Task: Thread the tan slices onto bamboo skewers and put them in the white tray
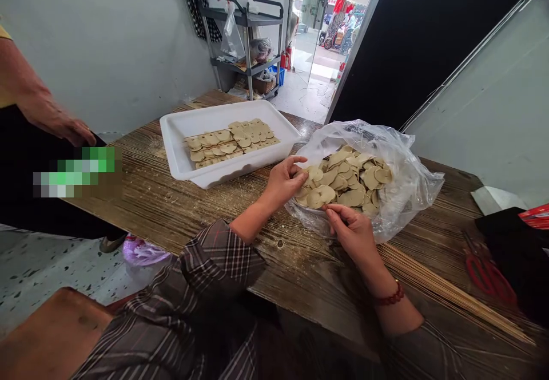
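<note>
A clear plastic bag (412, 165) lies open around a heap of thin, round, beige slices (349, 177). My left hand (285, 182) is at the heap's left edge, its thumb and fingers closed on a round slice (315, 175); the index finger sticks out. At the near edge, my right hand (349, 228) pinches a thin skewer, mostly hidden by the fingers, beside slices (321, 196) that seem threaded on it. To the left, a white plastic tray (180, 165) holds several rows of skewered slices (253, 134).
Bamboo skewers (454, 291) lie in a bundle at right, near red-handled scissors (489, 277) and a black bag (512, 242). Another person's hand (71, 125) is at the wooden table's (141, 197) left edge. A shelf cart (246, 19) stands behind, beside an open doorway.
</note>
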